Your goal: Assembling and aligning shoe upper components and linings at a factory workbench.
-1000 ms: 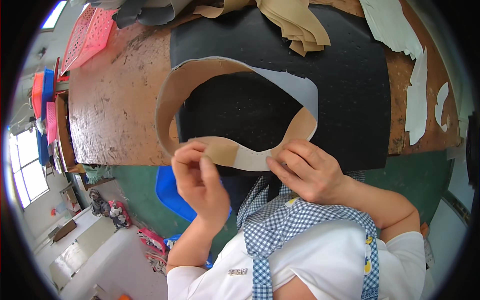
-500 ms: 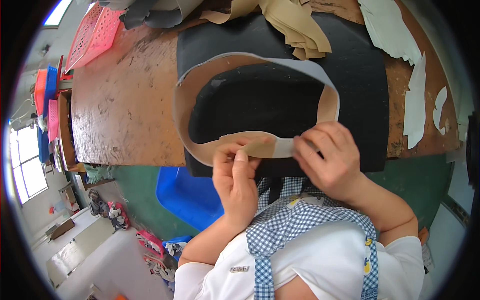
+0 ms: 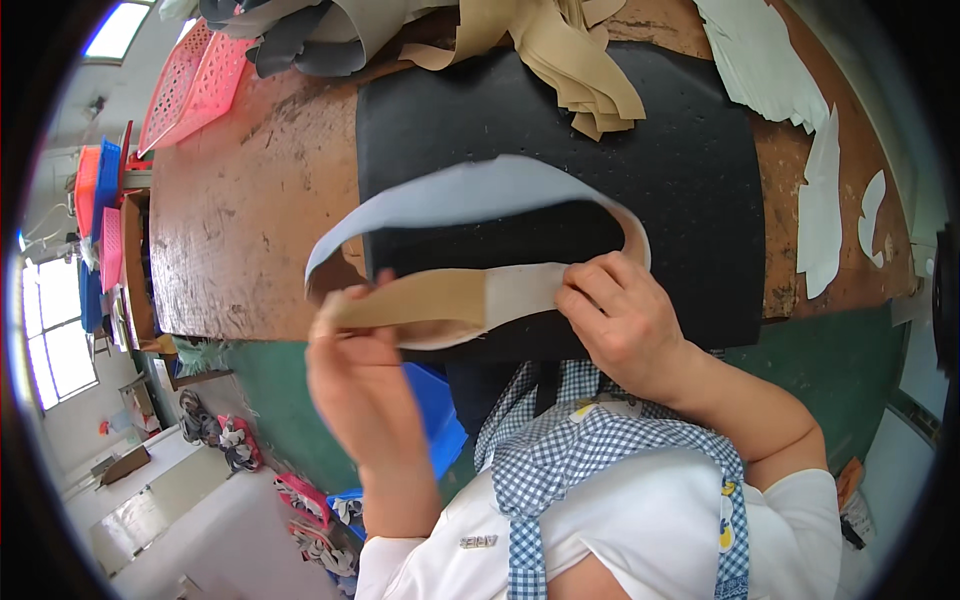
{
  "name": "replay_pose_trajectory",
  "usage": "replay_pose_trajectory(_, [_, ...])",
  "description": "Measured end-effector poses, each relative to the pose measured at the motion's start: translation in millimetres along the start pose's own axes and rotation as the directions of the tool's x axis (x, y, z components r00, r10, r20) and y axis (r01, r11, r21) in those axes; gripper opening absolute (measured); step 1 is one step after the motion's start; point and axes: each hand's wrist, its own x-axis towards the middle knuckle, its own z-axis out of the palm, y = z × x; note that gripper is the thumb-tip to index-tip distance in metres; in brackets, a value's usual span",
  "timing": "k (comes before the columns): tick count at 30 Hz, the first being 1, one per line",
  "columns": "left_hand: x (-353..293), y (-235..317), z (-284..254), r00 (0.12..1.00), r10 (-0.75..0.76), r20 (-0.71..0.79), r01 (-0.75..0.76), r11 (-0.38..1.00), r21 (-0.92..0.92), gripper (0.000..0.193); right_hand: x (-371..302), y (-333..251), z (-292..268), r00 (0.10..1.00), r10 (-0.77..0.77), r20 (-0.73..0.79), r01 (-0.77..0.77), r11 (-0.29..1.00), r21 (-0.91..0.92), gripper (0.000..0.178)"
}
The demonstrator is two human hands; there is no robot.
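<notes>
A head-worn fisheye view looks down from close above the hands (image 3: 628, 318) and brown table (image 3: 240, 200).

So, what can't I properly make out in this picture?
All in the head view:
Left hand: blur smears its fingertips, so their exact grip is unclear.
Looped band: the right hand covers a stretch of it.
Blue bin: the left hand and wrist hide part of it.
Grey pieces: the picture's upper edge cuts some off.
</notes>
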Motion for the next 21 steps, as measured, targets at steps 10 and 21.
replay_pose_trajectory(10, [-22.9,-9.6,21.6,0.995,-0.078,0.054,0.082,0.994,-0.074,0.019,34.7,-25.4,29.4,0.990,0.140,0.030,-0.142,0.933,0.331,0.026])
replay_pose_trajectory(21, [-0.1,40.5,-5.2,0.862,0.199,0.466,-0.208,0.978,-0.033,0.051,45.2,-23.0,32.5,1.000,0.024,0.010,-0.024,0.998,0.055,0.030])
